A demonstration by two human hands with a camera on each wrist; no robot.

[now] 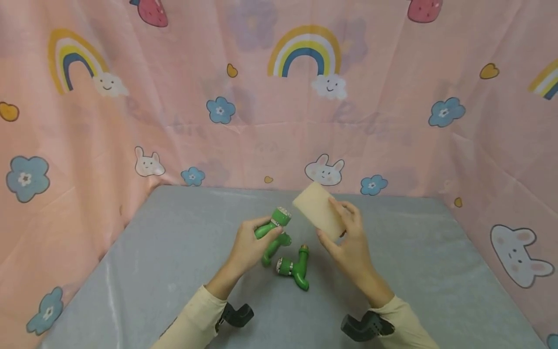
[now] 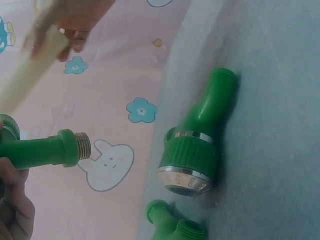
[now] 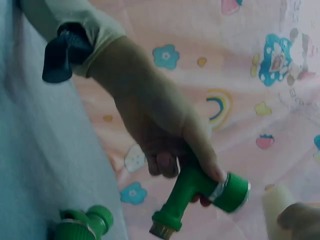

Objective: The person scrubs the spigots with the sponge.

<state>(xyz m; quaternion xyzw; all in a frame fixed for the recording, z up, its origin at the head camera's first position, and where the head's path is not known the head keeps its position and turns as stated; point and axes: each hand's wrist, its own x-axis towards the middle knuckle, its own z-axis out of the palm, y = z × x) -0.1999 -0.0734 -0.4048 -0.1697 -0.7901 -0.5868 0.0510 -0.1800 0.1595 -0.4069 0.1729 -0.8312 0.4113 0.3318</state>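
Note:
My left hand [image 1: 250,245] grips a green tap [image 3: 192,187] above the table, its thumb along the body near the ribbed knob. The brass threaded end of this tap shows in the left wrist view. My right hand [image 1: 350,247] holds a flat cream sponge [image 1: 316,206] by its edges, thumb on the near side and fingers on the far side. The sponge is raised, just right of the held tap. Below and between the hands, a second green tap [image 1: 300,270] lies on the table. A third green tap [image 1: 274,248] lies partly hidden behind my left hand.
A grey cloth [image 1: 174,271] covers the table. A pink printed curtain [image 1: 261,140] hangs behind it and along both sides. Dark wrist mounts [image 1: 366,325] sit on both cream sleeves [image 1: 192,317].

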